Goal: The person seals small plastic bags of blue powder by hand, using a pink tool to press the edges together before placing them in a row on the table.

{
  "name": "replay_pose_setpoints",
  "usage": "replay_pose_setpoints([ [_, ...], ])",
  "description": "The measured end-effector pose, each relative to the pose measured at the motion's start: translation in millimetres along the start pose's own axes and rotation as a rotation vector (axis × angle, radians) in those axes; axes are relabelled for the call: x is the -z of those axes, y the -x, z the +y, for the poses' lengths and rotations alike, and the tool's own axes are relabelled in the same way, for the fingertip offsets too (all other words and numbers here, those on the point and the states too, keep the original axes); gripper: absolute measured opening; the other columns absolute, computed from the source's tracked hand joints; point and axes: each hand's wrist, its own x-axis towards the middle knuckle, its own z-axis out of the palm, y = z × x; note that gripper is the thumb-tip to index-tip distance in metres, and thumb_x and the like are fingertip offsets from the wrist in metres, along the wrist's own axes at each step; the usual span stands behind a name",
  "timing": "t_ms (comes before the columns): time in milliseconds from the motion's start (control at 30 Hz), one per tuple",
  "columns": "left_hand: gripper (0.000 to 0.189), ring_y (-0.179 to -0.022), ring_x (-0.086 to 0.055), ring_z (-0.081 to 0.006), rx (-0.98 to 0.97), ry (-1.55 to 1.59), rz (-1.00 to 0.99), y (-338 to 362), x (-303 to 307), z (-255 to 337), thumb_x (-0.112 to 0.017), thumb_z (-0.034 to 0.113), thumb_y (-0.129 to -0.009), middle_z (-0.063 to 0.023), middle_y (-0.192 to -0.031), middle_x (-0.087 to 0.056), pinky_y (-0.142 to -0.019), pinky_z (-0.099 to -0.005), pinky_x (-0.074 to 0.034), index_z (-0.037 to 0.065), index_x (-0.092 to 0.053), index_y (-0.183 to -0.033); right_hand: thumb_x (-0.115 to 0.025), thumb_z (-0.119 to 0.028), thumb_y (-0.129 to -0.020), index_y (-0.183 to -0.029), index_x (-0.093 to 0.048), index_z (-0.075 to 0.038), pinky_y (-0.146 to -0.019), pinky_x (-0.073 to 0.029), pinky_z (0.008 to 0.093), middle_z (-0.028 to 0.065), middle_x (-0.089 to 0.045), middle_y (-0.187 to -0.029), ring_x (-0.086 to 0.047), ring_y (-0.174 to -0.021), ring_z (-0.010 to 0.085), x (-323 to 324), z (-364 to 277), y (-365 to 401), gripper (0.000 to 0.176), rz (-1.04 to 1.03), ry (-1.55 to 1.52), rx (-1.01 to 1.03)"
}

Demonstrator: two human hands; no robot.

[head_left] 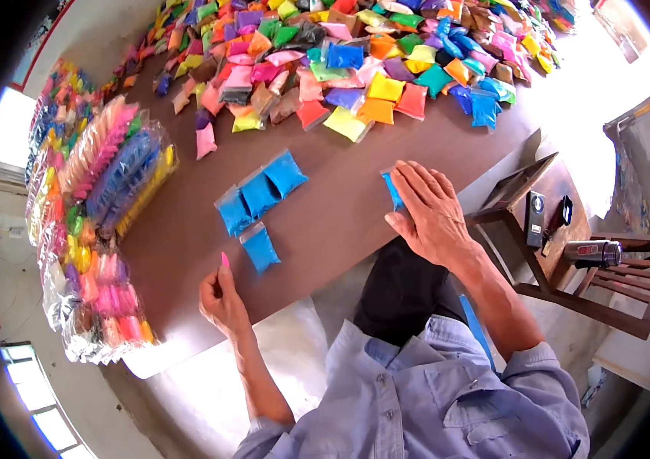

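My left hand (224,302) is closed in a pinch near the table's front edge. A small pink pointed piece (225,260) sticks up from its fingertips; its kind is not clear. On the right, my right hand (433,216) lies flat with fingers stretched out and thumb apart, over a blue packet (392,190) that it partly covers. Between the hands, three blue packets (261,193) lie side by side in a slanting row. One more blue packet (261,249) sits just below them, closer to my left hand.
A large heap of coloured packets (378,88) covers the far part of the brown table (333,222). Bundled packets in clear bags (122,176) are stacked at the left. To the right, a wooden chair (524,180) and a stool (623,283) hold a black device and a flask (593,253).
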Motion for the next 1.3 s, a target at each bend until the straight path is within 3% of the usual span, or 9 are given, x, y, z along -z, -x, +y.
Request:
replay_pose_setpoints([
  [100, 0.027, -0.067, -0.05, -0.0056, -0.045, 0.036, 0.028, 0, -4, -2, -0.076, 0.026, -0.102, 0.0014, -0.077, -0.062, -0.059, -0.0246, -0.04, 0.001, -0.072, -0.094, -0.064, -0.05, -0.103, -0.153, -0.052, -0.002, -0.124, -0.033, 0.0529, 0.0171, -0.05, -0.16, -0.046, -0.15, 0.0349, 7, 1, -7, 0.071, -0.022, 0.008, 0.019],
  [300, 0.025, -0.074, -0.055, -0.0079, -0.026, 0.084, 0.009, 3, -5, 13, -0.076, 0.024, -0.103, 0.0012, -0.081, -0.064, -0.068, -0.0266, -0.046, 0.001, -0.073, -0.095, -0.068, -0.05, -0.1, -0.151, -0.054, 0.0, -0.124, -0.032, 0.0531, 0.0174, -0.051, -0.159, -0.046, -0.149, 0.0343, 7, -14, 4, 0.073, -0.014, 0.038, -0.01],
  [733, 0.025, -0.073, -0.055, -0.0071, -0.074, 0.075, -0.006, 3, 0, 3, -0.077, 0.023, -0.103, 0.0002, -0.081, -0.066, -0.067, -0.0251, -0.046, -0.001, -0.074, -0.096, -0.068, -0.052, -0.101, -0.152, -0.054, 0.0, -0.124, -0.033, 0.0551, 0.0175, -0.047, -0.163, -0.044, -0.151, 0.0365, 22, -9, 0, 0.074, 0.059, -0.002, 0.034],
  [1000, 0.026, -0.072, -0.056, -0.0069, -0.039, 0.063, 0.005, 1, -3, 1, -0.077, 0.024, -0.102, 0.0, -0.081, -0.067, -0.067, -0.025, -0.047, -0.001, -0.074, -0.095, -0.068, -0.051, -0.101, -0.154, -0.053, 0.0, -0.125, -0.033, 0.0549, 0.0178, -0.047, -0.164, -0.044, -0.152, 0.037, 18, -19, 20, 0.075, -0.114, 0.013, -0.023],
  [1300, 0.023, -0.071, -0.055, -0.0067, -0.069, 0.041, 0.02, 0, -3, 2, -0.079, 0.022, -0.101, 0.0006, -0.08, -0.067, -0.066, -0.0253, -0.046, 0.0, -0.074, -0.095, -0.076, -0.038, -0.097, -0.15, -0.057, 0.0, -0.122, -0.037, 0.0525, 0.0175, -0.052, -0.16, -0.049, -0.148, 0.0345, 19, -20, 21, 0.068, -0.056, -0.036, -0.02],
])
